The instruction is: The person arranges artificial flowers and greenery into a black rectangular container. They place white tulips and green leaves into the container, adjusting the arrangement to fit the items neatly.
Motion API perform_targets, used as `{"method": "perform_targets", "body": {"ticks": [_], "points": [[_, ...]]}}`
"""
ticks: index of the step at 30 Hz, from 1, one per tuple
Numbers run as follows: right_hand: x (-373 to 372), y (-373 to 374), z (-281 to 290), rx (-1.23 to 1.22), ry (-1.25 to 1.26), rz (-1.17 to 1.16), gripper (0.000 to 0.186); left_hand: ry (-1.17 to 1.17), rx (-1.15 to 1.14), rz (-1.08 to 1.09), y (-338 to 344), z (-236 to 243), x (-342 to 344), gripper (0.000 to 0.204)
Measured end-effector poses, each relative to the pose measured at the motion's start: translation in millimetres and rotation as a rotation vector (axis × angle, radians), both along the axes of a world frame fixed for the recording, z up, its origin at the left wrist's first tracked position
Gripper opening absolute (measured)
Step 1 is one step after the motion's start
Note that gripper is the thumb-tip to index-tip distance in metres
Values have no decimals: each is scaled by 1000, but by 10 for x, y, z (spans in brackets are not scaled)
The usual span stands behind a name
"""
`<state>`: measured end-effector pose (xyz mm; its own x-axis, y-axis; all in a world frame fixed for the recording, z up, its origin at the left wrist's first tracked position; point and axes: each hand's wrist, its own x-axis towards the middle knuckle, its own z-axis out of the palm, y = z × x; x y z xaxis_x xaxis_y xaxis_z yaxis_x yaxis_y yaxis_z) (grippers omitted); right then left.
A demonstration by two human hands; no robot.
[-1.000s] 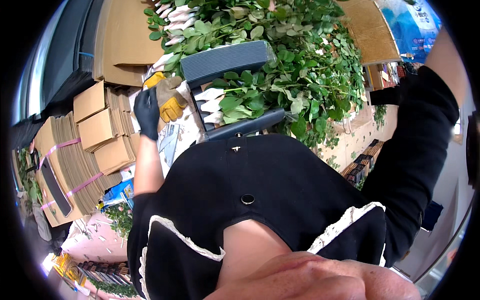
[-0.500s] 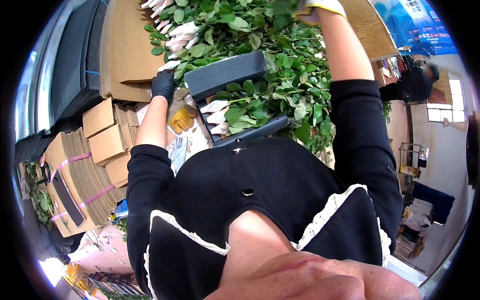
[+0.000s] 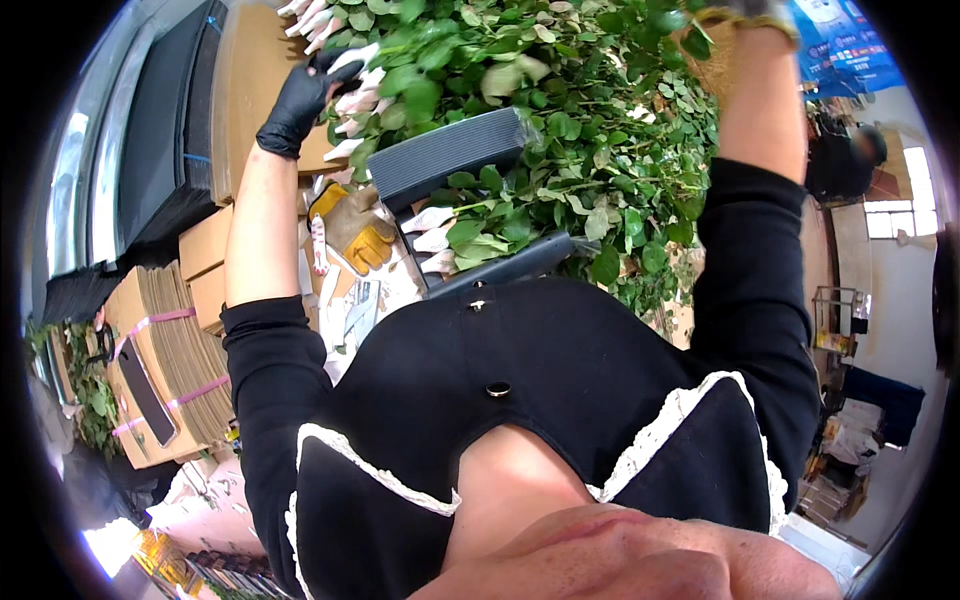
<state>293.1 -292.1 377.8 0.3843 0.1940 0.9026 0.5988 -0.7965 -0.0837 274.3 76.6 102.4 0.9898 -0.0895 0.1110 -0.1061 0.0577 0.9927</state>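
My left hand (image 3: 296, 104), in a black glove, is at the left side of a heap of leafy rose stems (image 3: 600, 110). Its fingers close round the white-wrapped head of one rose (image 3: 356, 62), whose leaves are smeared by motion. Other wrapped rose heads (image 3: 355, 103) lie in a row just beneath. At the top edge, over the stem side of the heap, is my right hand (image 3: 748, 14) in a pale and yellow glove. It is blurred and partly cut off, with leaves beside it; its fingers are hidden.
A dark ribbed holder (image 3: 445, 150) stands before me with several wrapped roses (image 3: 433, 238) beneath it. Left of it lie a yellow-and-tan work glove (image 3: 355, 228) and a small knife-like tool (image 3: 320, 245). Cardboard stacks (image 3: 165, 345) rise on the left; a person (image 3: 845, 160) is far right.
My left hand has moved up and slightly left from the lower rose heads, uncovering the work glove. My right hand has moved right. Leaves between them have shifted.
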Motion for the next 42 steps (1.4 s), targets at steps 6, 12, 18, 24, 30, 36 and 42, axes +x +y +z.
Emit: {"method": "perform_targets", "body": {"ticks": [6, 12, 18, 24, 30, 36, 42], "points": [[-131, 1014, -1423, -114, 964, 771, 35, -250, 287, -39, -163, 557, -278, 35], [-331, 995, -1438, 439, 1083, 924, 27, -343, 586, 211, 232, -615, -129, 45], [969, -386, -1657, -116, 662, -233, 22, 64, 1006, 205, 70, -2267, -97, 34], [988, -2236, -351, -12, 341, -584, 18, 233, 534, 74, 538, -2141, -149, 37], [728, -2200, 160, -18, 116, -545, 15, -111, 857, -39, 361, -1235, 117, 40], [9, -345, -646, -358, -10, 48, 12, -258, 833, -150, -239, -916, 223, 39], [-458, 442, -2250, -900, 348, 508, 13, -184, 916, -129, -122, -978, 309, 39]]}}
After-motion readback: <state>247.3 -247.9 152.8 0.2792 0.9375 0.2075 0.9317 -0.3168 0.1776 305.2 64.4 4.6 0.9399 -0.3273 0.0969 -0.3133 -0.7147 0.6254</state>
